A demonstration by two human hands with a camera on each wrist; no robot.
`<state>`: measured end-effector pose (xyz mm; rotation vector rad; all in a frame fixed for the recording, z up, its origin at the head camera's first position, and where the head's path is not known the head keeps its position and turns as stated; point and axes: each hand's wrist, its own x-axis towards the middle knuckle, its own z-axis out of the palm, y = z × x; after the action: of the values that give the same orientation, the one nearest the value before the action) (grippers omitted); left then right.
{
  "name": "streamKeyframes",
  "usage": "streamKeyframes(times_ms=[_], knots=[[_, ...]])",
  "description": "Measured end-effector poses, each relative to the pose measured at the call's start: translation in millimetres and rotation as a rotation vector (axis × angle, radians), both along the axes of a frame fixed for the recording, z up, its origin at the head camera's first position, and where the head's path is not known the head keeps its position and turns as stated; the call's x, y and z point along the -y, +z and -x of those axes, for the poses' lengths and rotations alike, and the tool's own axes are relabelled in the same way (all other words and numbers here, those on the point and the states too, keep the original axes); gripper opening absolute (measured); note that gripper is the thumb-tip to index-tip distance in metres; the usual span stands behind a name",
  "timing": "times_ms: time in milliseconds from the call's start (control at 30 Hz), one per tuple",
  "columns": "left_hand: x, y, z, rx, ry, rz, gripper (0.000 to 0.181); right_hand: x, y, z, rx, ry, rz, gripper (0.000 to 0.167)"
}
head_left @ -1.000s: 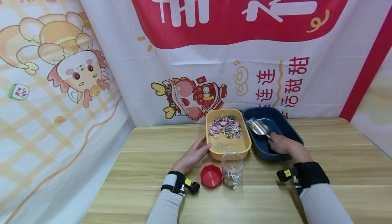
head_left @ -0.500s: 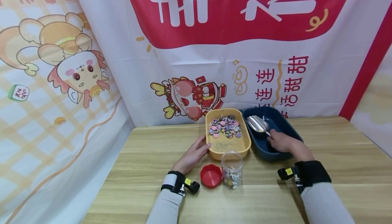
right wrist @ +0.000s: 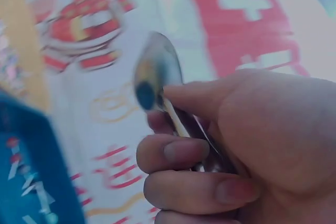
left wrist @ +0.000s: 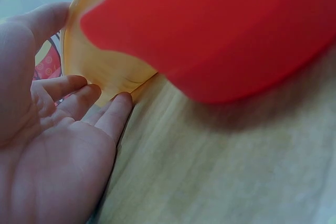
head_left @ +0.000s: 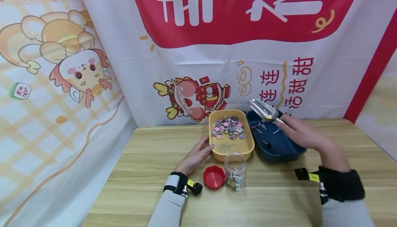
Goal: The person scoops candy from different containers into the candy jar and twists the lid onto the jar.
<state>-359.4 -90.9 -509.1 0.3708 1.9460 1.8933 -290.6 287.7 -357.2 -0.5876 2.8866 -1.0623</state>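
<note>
My right hand [head_left: 299, 132] grips the handle of a metal scoop [head_left: 263, 109], held tilted above the back of the dark blue bin [head_left: 283, 147]. In the right wrist view the fingers wrap the handle; yellow and dark blue patches show in the scoop's bowl [right wrist: 157, 64], too blurred to identify. Several small lollipops [head_left: 263, 126] lie scattered in the blue bin. My left hand [head_left: 194, 158] rests its thumb and loosely bent fingers against the left side of the yellow bin [head_left: 221, 157]. Many swirl-patterned lollipops [head_left: 228, 128] are heaped in that bin.
In front of the yellow bin stands a clear plastic jar [head_left: 235, 171] with white-stick lollipops inside. A red scalloped lid [head_left: 214, 177] lies left of it, close to my left wrist. Both bins stand side by side against the printed cloth backdrop [head_left: 186, 61] on the wooden table [head_left: 149, 171].
My right hand has raised the scoop out of the blue bin, and the right forearm has shifted right. Lollipops in that bin now show more plainly. My left hand stays against the yellow bin.
</note>
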Motion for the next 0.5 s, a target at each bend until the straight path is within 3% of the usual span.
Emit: streamKeyframes(times_ms=[300,500], knots=[[0.8,1.9,-1.0,0.011,0.003,0.017,0.085,1,34.6,-41.5,-0.047,0.067,0.003,0.017],[-1.3,0.8,-0.6,0.011,0.007,0.014,0.084,2,45.6,-55.1,0.022,0.123,-0.049,0.02]])
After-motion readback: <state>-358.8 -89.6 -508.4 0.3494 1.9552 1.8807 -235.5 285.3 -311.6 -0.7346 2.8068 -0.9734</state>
